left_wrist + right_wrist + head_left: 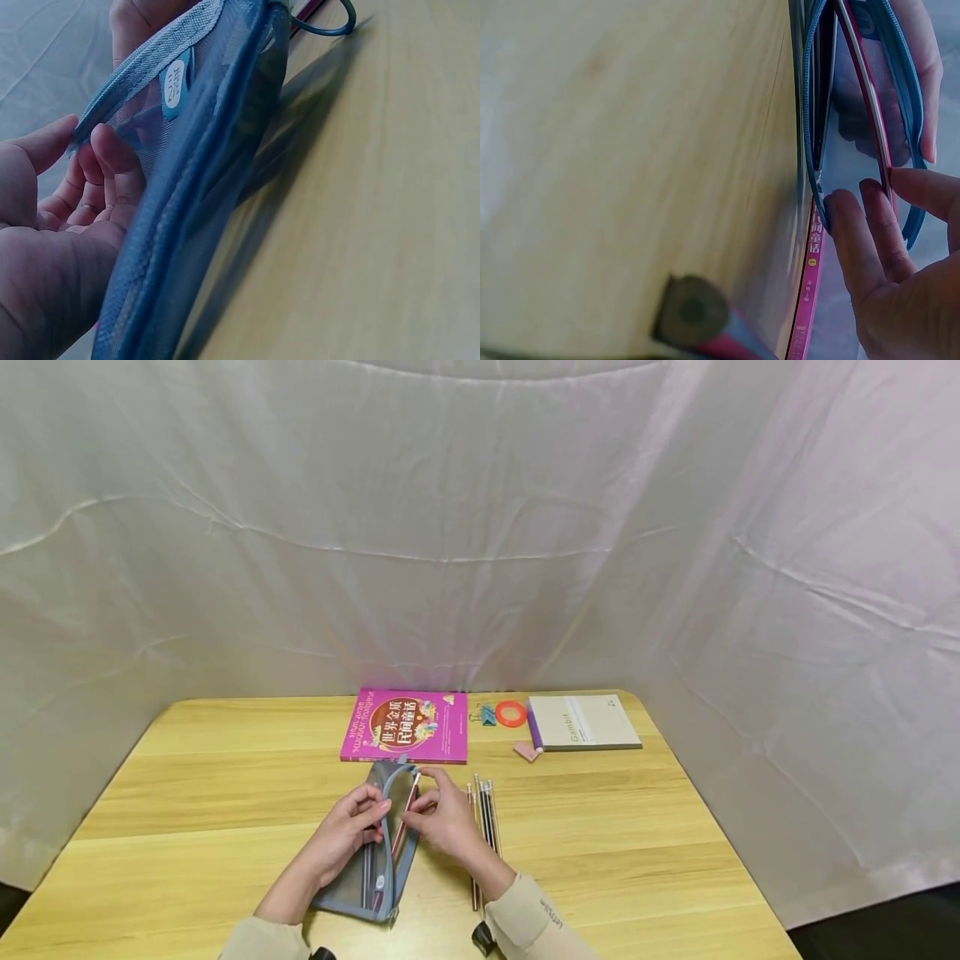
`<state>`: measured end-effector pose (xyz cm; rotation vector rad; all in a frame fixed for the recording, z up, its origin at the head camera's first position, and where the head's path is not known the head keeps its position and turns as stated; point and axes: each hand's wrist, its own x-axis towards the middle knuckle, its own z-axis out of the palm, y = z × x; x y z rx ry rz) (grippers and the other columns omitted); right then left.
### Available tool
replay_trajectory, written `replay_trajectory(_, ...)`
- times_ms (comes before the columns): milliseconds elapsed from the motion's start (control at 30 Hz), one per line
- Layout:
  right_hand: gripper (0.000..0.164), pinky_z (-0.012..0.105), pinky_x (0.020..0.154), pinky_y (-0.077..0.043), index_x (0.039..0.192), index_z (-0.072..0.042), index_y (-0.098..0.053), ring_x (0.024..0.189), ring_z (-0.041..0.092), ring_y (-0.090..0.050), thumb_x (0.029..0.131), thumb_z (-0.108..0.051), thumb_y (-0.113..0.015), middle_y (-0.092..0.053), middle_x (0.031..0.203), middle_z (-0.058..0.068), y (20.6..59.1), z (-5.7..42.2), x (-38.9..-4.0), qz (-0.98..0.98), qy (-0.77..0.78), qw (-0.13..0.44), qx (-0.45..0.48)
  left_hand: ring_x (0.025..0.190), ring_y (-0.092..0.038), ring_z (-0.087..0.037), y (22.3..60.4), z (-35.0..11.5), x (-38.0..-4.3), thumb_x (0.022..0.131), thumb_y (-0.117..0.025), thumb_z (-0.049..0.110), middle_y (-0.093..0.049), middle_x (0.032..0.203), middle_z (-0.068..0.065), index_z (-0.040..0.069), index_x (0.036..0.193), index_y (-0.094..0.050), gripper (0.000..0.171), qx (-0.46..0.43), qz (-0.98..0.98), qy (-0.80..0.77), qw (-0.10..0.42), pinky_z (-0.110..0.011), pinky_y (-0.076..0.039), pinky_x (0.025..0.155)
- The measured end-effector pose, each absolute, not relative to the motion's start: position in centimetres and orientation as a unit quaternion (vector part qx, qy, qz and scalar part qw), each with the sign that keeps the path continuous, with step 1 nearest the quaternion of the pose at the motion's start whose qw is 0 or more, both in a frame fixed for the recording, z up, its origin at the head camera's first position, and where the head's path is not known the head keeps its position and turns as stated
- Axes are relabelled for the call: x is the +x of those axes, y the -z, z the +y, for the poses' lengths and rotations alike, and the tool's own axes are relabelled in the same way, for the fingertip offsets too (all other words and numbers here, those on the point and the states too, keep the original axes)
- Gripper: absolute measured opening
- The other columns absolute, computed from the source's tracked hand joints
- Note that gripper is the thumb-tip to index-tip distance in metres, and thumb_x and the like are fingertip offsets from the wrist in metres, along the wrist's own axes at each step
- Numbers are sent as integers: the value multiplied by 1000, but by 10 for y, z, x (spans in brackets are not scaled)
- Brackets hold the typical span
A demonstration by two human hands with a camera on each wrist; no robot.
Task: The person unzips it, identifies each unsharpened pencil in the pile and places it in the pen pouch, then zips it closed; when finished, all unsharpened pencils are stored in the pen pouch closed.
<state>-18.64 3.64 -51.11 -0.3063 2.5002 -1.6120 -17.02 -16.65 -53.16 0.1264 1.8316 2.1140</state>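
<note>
A grey-blue mesh pencil case (347,887) lies on the table with its zipper open. My left hand (347,828) pinches one zipper edge between thumb and forefinger and holds the mouth apart; the left wrist view shows that pinch on the cloth edge (105,101). Between the thumb and fingers of my right hand (448,818) is a red striped pencil (868,97), its lower part inside the mouth of the case. Fingers of the right hand also touch the opposite zipper edge (812,135). A dark pencil-like length shows inside the case.
Several pencils (487,814) lie right of the case, partly under the right forearm. Behind stand a magenta book (450,739), a teal binder clip (488,716), an orange-red ring (499,714), a pink eraser (526,751), a purple marker (534,728) and a Gambit notebook (603,727).
</note>
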Motion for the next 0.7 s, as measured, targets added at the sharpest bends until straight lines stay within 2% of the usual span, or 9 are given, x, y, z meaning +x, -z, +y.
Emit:
replay_trajectory(367,74,35,85,-55,147,-7,-49,74,9,-68,84,-12,-86,-77,85,-2,510,37,-184,845,518,74,-110,78,-59,-11,532,-167,-169,107,-59,24,-56,88,4,10,107,-51,16,46,645,-743,172,-25,-54,73)
replay_trajectory(567,74,28,74,-55,148,-6,-48,72,9,-67,84,-9,-85,-76,86,1,508,37,-185,836,533,79,-107,78,-60,-10,533,-167,-170,107,-59,23,-57,89,4,11,107,-51,15,47,645,-743,170,-25,-55,73)
replay_trajectory(700,74,27,70,-55,149,-6,-48,73,12,-67,85,-7,-84,-76,85,3,508,36,-185,828,545,81,-104,78,-59,-10,533,-166,-171,107,-58,22,-57,89,5,11,107,-51,13,46,643,-746,165,-25,-55,73)
